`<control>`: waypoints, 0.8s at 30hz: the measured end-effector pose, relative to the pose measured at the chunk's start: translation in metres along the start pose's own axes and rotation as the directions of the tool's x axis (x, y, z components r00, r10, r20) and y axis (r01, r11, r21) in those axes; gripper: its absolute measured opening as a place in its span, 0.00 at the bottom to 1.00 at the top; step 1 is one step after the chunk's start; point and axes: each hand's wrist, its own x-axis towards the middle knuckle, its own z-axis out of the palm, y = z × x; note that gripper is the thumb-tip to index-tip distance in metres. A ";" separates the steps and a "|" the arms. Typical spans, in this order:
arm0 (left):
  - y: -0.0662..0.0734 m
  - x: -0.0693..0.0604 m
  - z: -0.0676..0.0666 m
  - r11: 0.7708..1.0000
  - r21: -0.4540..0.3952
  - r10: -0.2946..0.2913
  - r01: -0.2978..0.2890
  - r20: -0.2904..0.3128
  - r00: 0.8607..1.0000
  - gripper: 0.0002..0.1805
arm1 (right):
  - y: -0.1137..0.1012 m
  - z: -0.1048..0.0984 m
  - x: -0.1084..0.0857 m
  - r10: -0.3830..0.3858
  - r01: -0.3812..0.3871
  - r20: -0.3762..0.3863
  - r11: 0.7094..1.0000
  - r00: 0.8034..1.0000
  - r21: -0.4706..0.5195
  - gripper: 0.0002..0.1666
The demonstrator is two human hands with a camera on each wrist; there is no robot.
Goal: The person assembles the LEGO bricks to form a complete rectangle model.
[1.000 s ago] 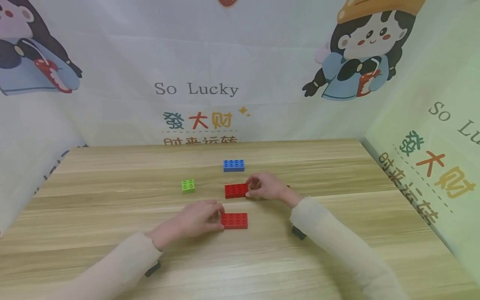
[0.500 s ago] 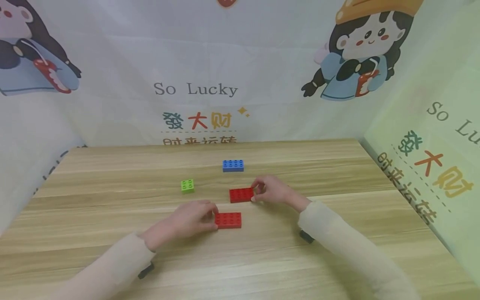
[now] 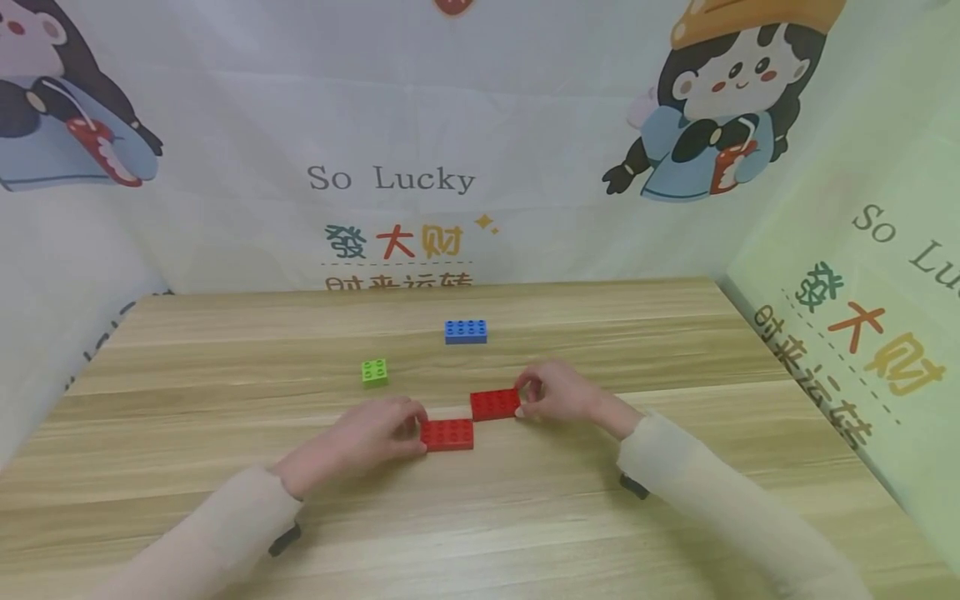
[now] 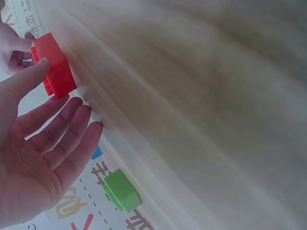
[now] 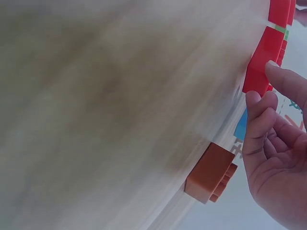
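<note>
Two red toy building bricks lie on the wooden table in the head view, one a little nearer and further left than the other. My left hand pinches the left end of the nearer red brick between thumb and index finger; its other fingers spread loosely in the left wrist view. The farther red brick is pinched at its right end by my right hand. The bricks' facing ends come close together at a corner; whether they touch, I cannot tell. Both lie studs up.
Behind the red bricks lies a blue brick, with a small green brick to its left. A brown brick shows in the right wrist view, hidden behind my right hand in the head view. Printed cloth walls the table's back.
My right hand has drawn its red brick toward me and to the right. My left hand has slid its red brick left and slightly away from me. The blue and green bricks stayed put.
</note>
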 end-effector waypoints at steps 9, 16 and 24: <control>-0.006 0.006 0.001 0.998 0.022 0.054 -0.053 -0.017 0.998 0.13 | 0.001 0.000 -0.018 0.000 0.000 0.007 1.000 1.000 -0.016 0.19; -0.006 0.009 0.003 0.998 0.035 0.053 -0.052 -0.027 0.998 0.14 | -0.003 0.002 -0.029 -0.014 0.014 0.007 1.000 1.000 0.004 0.18; -0.002 0.011 0.003 0.996 0.062 0.069 -0.066 -0.036 0.997 0.14 | -0.001 0.005 -0.032 -0.035 0.035 0.008 0.999 0.999 0.015 0.17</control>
